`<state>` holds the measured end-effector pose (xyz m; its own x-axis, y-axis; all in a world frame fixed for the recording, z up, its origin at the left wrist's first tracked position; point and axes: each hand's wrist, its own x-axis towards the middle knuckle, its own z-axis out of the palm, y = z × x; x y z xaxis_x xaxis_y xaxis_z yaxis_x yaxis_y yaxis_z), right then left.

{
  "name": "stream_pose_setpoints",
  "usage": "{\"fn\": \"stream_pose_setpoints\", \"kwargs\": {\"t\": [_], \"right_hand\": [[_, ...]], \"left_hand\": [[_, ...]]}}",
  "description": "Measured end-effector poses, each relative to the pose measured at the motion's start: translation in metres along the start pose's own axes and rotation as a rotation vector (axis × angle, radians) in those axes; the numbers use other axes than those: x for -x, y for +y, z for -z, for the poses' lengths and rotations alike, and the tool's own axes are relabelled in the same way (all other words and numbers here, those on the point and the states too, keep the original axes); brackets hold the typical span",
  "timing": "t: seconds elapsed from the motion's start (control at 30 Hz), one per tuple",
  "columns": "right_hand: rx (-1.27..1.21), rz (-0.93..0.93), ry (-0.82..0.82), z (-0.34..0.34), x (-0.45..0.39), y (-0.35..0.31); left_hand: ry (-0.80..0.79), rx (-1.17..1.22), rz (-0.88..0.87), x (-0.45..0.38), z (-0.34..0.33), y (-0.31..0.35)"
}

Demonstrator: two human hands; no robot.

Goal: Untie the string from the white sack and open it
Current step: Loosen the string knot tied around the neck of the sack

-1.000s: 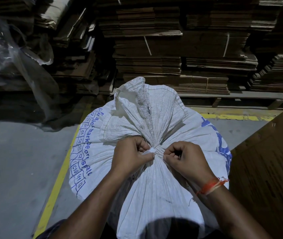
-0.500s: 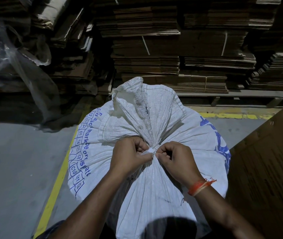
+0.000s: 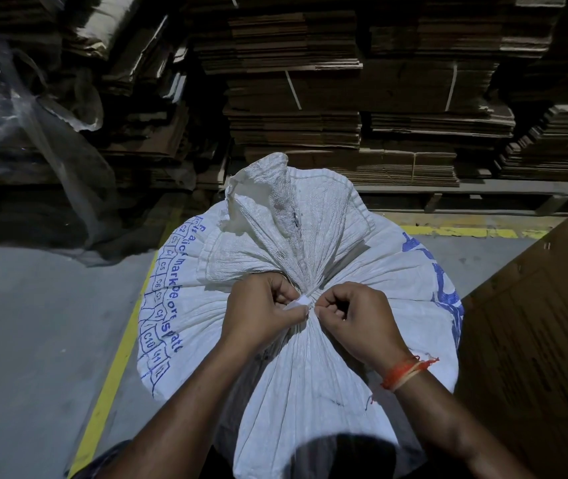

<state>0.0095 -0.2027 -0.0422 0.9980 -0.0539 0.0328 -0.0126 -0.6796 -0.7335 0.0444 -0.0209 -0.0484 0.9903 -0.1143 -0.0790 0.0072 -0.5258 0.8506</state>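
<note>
A full white woven sack (image 3: 310, 368) with blue print stands in front of me, its mouth gathered into a tied neck with a loose flap fanning out above. A white string (image 3: 301, 301) wraps the neck, and a short end of it shows between my hands. My left hand (image 3: 262, 311) pinches that string end at the knot. My right hand (image 3: 355, 319), an orange thread band on its wrist, has its fingers closed on the knot from the right side. The knot itself is mostly hidden by my fingers.
Stacks of flattened cardboard (image 3: 344, 98) on a pallet rise behind the sack. A brown cardboard sheet (image 3: 535, 340) leans at the right. Clear plastic wrap (image 3: 16, 115) hangs at the left. A yellow floor line (image 3: 113, 368) runs past the sack on grey concrete.
My right hand has shifted slightly left, closer to the knot. Both hands stay pinched at the tied neck, which remains tied.
</note>
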Motion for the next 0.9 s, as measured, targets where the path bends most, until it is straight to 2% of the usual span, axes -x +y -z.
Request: {"fn": "stream_pose_setpoints", "kwargs": {"t": [0.2,0.37,0.47,0.57,0.7,0.9], "right_hand": [[-0.025,-0.017,0.045,-0.009,0.000,0.000],[-0.200,-0.123,0.074,-0.009,0.000,-0.002],[-0.274,-0.092,0.016,-0.012,0.003,-0.003],[-0.216,-0.032,-0.031,-0.016,0.005,-0.002],[-0.189,-0.019,-0.027,-0.020,0.004,-0.004],[-0.098,-0.032,0.015,-0.025,0.003,-0.003]], "left_hand": [[0.005,0.011,0.012,0.001,0.000,0.002],[-0.072,0.127,0.070,0.004,0.002,0.007],[-0.109,0.143,0.081,0.000,0.008,0.004],[-0.124,0.158,0.103,-0.004,0.011,0.001],[-0.126,0.060,0.014,-0.003,0.007,-0.005],[-0.168,-0.042,-0.018,-0.006,0.007,-0.011]]}}
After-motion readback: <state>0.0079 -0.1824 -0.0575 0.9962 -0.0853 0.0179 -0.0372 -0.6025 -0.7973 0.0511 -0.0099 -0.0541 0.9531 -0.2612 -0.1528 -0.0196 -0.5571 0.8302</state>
